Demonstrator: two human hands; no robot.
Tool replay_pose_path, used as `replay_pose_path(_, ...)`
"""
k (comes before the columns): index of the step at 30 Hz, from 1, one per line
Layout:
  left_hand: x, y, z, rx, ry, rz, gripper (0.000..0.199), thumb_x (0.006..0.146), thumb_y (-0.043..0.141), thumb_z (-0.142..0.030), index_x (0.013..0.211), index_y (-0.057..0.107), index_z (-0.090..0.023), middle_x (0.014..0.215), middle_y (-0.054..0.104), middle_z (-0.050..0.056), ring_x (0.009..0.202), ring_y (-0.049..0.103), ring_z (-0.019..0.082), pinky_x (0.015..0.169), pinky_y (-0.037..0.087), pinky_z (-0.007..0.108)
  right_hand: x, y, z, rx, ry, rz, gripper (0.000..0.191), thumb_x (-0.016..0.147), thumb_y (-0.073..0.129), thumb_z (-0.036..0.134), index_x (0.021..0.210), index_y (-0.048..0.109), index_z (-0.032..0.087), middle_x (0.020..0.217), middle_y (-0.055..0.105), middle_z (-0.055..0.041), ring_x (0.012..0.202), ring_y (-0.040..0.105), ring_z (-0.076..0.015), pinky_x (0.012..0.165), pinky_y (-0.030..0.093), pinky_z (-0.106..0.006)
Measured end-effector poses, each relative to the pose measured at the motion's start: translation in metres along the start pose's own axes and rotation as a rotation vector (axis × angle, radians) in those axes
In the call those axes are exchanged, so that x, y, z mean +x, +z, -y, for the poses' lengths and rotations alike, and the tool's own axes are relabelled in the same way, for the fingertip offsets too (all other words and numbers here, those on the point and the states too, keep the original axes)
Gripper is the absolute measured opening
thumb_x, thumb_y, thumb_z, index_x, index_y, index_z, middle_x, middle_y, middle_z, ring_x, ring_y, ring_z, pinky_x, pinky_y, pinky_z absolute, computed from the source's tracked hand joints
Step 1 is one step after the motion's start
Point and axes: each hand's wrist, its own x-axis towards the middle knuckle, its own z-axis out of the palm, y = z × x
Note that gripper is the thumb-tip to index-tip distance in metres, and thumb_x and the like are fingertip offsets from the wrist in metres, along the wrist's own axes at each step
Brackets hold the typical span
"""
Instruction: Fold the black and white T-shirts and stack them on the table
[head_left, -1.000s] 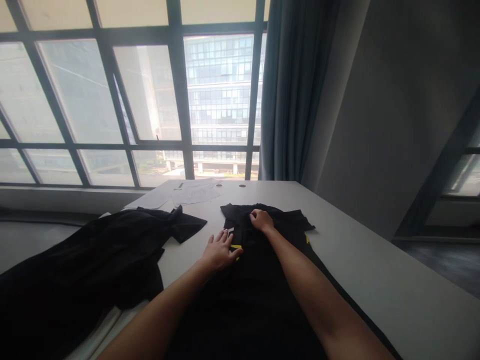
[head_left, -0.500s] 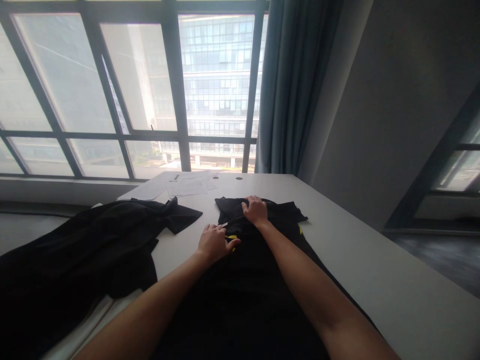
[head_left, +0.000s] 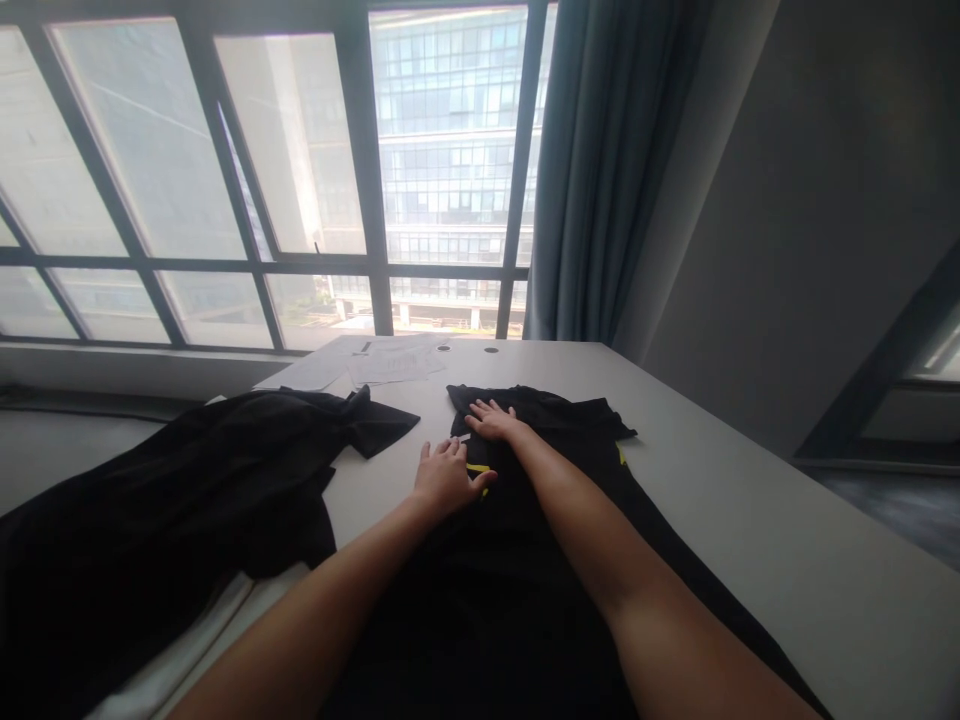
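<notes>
1. Black garment (head_left: 502, 560) lies spread on the surface (head_left: 750, 500) before you, probably so it stays flat.
2. Your left hand (head_left: 448, 477) and right hand (head_left: 493, 420), fingers spread, rest on it, seemingly to steady the cloth.

Left hand (head_left: 446, 478) and right hand (head_left: 493, 420) are both resting on a black shirt (head_left: 525, 580). Another black garment (head_left: 187, 480)'s lying off left.

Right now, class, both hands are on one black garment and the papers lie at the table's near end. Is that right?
No: the head view shows the papers at the far end of the table. The left hand and right hand are on one black garment.
</notes>
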Motion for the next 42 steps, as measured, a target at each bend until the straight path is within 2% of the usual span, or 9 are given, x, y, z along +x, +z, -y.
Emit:
replay_pose_path(9, -0.006, -0.004, -0.01, 0.045, -0.046, 0.01, 0.09, 0.086, 0.036, -0.075, 0.14, 0.052, -0.004, 0.146, 0.045, 0.03, 0.136, 0.038, 0.043, 0.113, 0.016, 0.061, 0.025, -0.007, 0.009, 0.011, 0.155, -0.022, 0.063, 0.101, 0.02, 0.056, 0.157, 0.019, 0.029, 0.165, 0.007, -0.0039, 0.151, 0.0, -0.0306, 0.113, 0.005, -0.067)
replay_pose_path(12, -0.006, -0.005, -0.01, 0.039, -0.057, -0.005, 0.085, 0.088, 0.034, -0.073, 0.14, 0.053, -0.009, 0.147, 0.046, 0.025, 0.136, 0.039, 0.041, 0.112, 0.02, 0.06, 0.026, -0.011, 0.017, -0.04, 0.17, -0.103, 0.059, 0.1, 0.029, 0.051, 0.153, 0.034, 0.023, 0.16, 0.026, -0.0126, 0.147, 0.02, -0.035, 0.112, 0.015, -0.066)
replay_pose_path(16, -0.008, -0.007, -0.012, 0.089, -0.066, -0.027, 0.078, 0.09, 0.036, -0.069, 0.139, 0.053, -0.01, 0.147, 0.047, 0.021, 0.136, 0.039, 0.037, 0.112, 0.024, 0.058, 0.026, -0.008, 0.031, -0.121, 0.014, -0.385, 0.045, 0.097, 0.041, 0.036, 0.135, 0.057, 0.018, 0.143, 0.05, -0.0166, 0.132, 0.045, -0.0323, 0.111, 0.03, -0.051)
replay_pose_path(22, -0.008, -0.011, -0.018, 0.13, -0.077, -0.035, 0.078, 0.09, 0.041, -0.067, 0.133, 0.057, -0.004, 0.142, 0.052, 0.025, 0.131, 0.045, 0.038, 0.113, 0.022, 0.055, 0.041, 0.006, 0.038, -0.028, -0.016, -0.122, 0.054, 0.101, 0.029, 0.041, 0.152, 0.035, 0.026, 0.162, 0.022, -0.0041, 0.149, 0.018, -0.0268, 0.117, 0.014, -0.058)
replay_pose_path(26, -0.009, -0.013, -0.018, 0.13, -0.082, -0.024, 0.076, 0.089, 0.044, -0.067, 0.131, 0.059, -0.005, 0.141, 0.052, 0.025, 0.131, 0.046, 0.039, 0.113, 0.022, 0.056, 0.05, 0.001, 0.029, 0.084, -0.023, -0.134, 0.058, 0.102, 0.024, 0.048, 0.155, 0.029, 0.024, 0.163, 0.018, -0.0045, 0.15, 0.014, -0.0237, 0.119, 0.009, -0.054)
replay_pose_path(30, -0.008, -0.01, -0.014, 0.087, -0.107, -0.031, 0.077, 0.089, 0.043, -0.069, 0.135, 0.056, -0.008, 0.146, 0.048, 0.024, 0.136, 0.041, 0.039, 0.113, 0.024, 0.057, 0.033, -0.023, -0.026, 0.172, 0.086, -0.384, 0.058, 0.101, 0.028, 0.048, 0.148, 0.041, 0.018, 0.154, 0.038, -0.0116, 0.142, 0.035, -0.0246, 0.117, 0.022, -0.043)
replay_pose_path(34, -0.003, -0.006, -0.009, 0.024, -0.052, -0.073, 0.071, 0.088, 0.046, -0.067, 0.135, 0.057, -0.014, 0.15, 0.045, 0.018, 0.14, 0.037, 0.036, 0.115, 0.023, 0.058, -0.016, -0.046, -0.126, 0.084, 0.583, -0.556, 0.054, 0.096, 0.042, 0.047, 0.133, 0.057, 0.011, 0.137, 0.054, -0.0226, 0.128, 0.049, -0.035, 0.109, 0.03, -0.054)
replay_pose_path(37, 0.0, -0.008, -0.006, -0.089, 0.082, -0.091, 0.056, 0.09, 0.052, -0.059, 0.129, 0.062, -0.02, 0.149, 0.049, 0.009, 0.139, 0.041, 0.03, 0.116, 0.027, 0.05, -0.058, -0.05, -0.189, 0.102, 0.91, -0.536, 0.067, 0.082, 0.064, 0.055, 0.131, 0.058, 0.009, 0.132, 0.054, -0.0282, 0.126, 0.05, -0.0398, 0.102, 0.037, -0.055)
replay_pose_path(42, 0.001, -0.012, -0.004, -0.193, 0.138, -0.076, 0.037, 0.091, 0.055, -0.051, 0.108, 0.074, -0.025, 0.124, 0.07, 0.003, 0.123, 0.056, 0.026, 0.106, 0.042, 0.043, -0.089, -0.048, -0.221, 0.189, 0.897, -0.466, 0.059, 0.07, 0.078, 0.046, 0.117, 0.067, 0.011, 0.118, 0.065, -0.0234, 0.115, 0.059, -0.0365, 0.089, 0.049, -0.043)
